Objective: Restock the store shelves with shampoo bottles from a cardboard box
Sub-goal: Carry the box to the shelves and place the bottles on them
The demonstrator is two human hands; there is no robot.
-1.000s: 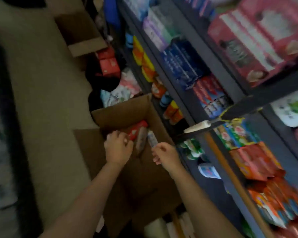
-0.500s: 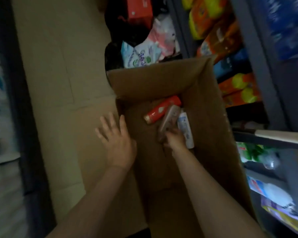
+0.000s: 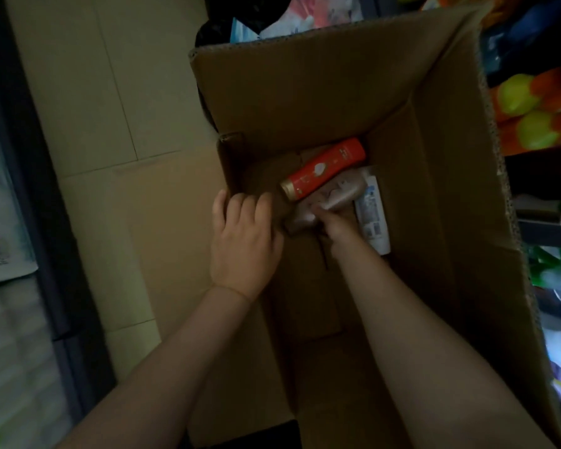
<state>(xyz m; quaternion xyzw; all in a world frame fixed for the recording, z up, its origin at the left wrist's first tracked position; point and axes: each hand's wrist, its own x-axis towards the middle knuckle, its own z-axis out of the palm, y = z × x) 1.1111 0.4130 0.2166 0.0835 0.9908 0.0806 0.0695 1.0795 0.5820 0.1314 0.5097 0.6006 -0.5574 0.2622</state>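
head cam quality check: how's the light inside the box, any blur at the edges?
Head view: dim overall, the cardboard box interior in deep shadow; the red bottle stays readable, the brown bottle under the right hand is murky. Head view edges: shelf goods at right are smeared, box walls bowed by the wide-angle lens.

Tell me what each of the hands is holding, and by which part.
Right hand grips the brown bottle near its lower end; left hand holds the cardboard box by its left wall edge.
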